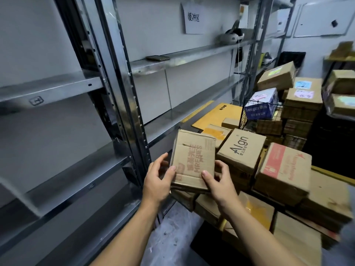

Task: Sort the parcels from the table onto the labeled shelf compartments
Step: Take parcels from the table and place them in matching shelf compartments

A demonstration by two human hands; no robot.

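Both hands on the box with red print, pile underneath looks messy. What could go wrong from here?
1. The left hand and right hand grip the red-print box only at its near edge; it may tip.
2. Lifting it could nudge the Algn box leaning beside it in the loose pile.
3. No address label faces the camera, so missorting is possible.

I see a dark phone [158, 58] lying flat, well to the left of a white headset [231, 37]. The headset's thin white cable [238, 52] hangs below it. Far right of the headset, a whiteboard [324, 18] hangs on the wall.
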